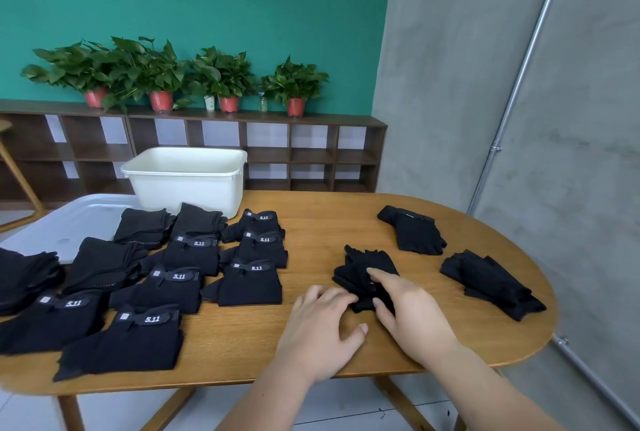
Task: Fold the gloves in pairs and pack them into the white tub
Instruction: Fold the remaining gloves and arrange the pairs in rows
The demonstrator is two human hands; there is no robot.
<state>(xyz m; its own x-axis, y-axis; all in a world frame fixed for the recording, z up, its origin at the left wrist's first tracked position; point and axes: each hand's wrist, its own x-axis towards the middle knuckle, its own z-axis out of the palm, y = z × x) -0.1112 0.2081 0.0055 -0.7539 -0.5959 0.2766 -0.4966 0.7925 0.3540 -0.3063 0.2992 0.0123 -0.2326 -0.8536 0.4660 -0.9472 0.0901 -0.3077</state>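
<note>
The left hand [322, 326] lies palm down on the wood just inside the table's [318, 219] near edge, thumb spread wide, its relaxed fingertips touching the left side of a loose black glove bundle [360, 267]. The right hand [412, 312] comes in from the near right, its forefinger straight along the top of the bundle and its thumb against the near end; I cannot tell whether it pinches the cloth. Both forearms cross the near edge. A bare strip of wood runs from the hands toward the far edge. Toward the rounded right end lie two more loose glove heaps, one far [414, 233], one nearer the rim [485, 281], apart from each other. The left half is crowded with rows of folded pairs [249, 285], many with labelled bands. The white tub [187, 188] stands at the far edge, left of the middle, just behind those rows.
</note>
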